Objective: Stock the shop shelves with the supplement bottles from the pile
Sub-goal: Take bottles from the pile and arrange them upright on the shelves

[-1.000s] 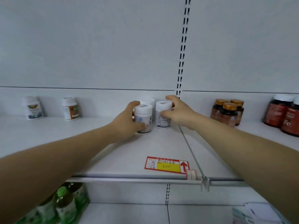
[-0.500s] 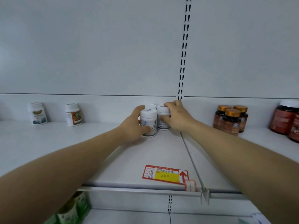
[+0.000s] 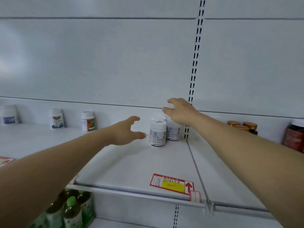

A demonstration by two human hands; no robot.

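Shelf (image 3: 131,165): white, price tag (image 3: 171,184) at front edge.
White bottles (image 3: 157,135): clustered upright near back edge.
Left hand (image 3: 126,131): released, fingers spread, just beside bottles.
Right hand (image 3: 179,112): released, above them.

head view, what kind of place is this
Most likely a shop aisle: white metal shelving with slotted uprights, a red and yellow price tag on its front edge, and supplement bottles standing in small groups.
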